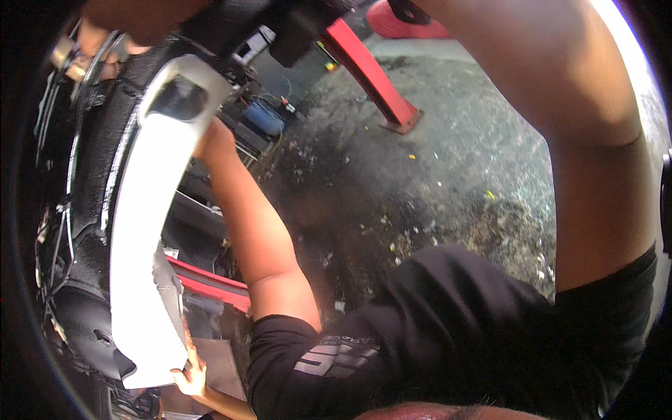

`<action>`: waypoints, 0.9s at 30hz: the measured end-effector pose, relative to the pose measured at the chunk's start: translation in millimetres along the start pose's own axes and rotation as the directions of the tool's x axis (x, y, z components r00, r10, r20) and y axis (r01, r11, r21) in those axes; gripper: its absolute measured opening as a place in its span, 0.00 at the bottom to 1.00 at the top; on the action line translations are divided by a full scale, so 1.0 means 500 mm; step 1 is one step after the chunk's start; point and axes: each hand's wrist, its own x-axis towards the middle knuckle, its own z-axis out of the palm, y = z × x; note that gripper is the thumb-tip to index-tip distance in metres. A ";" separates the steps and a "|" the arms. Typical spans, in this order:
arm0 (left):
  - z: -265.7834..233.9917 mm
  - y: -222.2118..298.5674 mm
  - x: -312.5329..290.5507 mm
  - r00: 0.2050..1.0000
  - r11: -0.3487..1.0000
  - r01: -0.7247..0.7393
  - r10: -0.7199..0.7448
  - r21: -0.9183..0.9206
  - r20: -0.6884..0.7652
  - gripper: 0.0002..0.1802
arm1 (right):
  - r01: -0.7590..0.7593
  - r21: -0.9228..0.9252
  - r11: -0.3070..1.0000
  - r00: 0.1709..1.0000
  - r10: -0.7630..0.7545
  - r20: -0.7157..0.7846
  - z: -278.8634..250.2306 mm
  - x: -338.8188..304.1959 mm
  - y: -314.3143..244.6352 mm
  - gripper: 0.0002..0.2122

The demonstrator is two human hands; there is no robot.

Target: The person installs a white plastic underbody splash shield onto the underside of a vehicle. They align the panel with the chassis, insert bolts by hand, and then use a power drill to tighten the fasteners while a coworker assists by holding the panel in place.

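Note:
A long white car body panel [140, 203] with an opening at its upper end runs down the left side, against black car parts [91, 175]. My left hand [215, 138] is closed at the panel's inner edge, beside that opening, its fingers mostly hidden behind it. My right arm [588, 91] rises past the top edge. At the upper left, a blurred, shaded hand, apparently my right hand [112, 52], has its fingers curled near a brass-coloured metal piece [63, 52]; what it grips is unclear. Another person's hand [192, 372] holds the panel's lower end.
A red steel post [371, 73] is bolted to the stained concrete floor [448, 147], which carries scattered debris. Another red beam [210, 283] lies beyond the panel. A blue container [264, 117] with hoses stands behind my left arm. A red object [402, 21] shows at the top.

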 end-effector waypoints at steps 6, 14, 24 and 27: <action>-0.014 0.012 0.039 0.985 0.975 0.145 -0.125 -0.170 0.123 0.21 | -0.057 0.125 0.991 0.997 0.050 0.057 -0.038 -0.046 -0.052 0.13; -0.024 -0.005 0.087 0.965 0.950 0.205 -0.156 -0.235 0.210 0.21 | 0.060 0.223 0.973 0.997 -0.069 0.037 -0.036 -0.036 -0.079 0.15; -0.023 -0.017 0.088 0.961 0.937 0.207 -0.139 -0.282 0.240 0.21 | -0.169 0.366 0.915 0.975 0.100 0.199 -0.068 -0.036 -0.117 0.21; -0.028 -0.012 0.108 0.965 0.931 0.188 -0.117 -0.313 0.234 0.21 | 0.026 0.291 0.956 0.980 -0.082 0.183 -0.077 -0.049 -0.084 0.28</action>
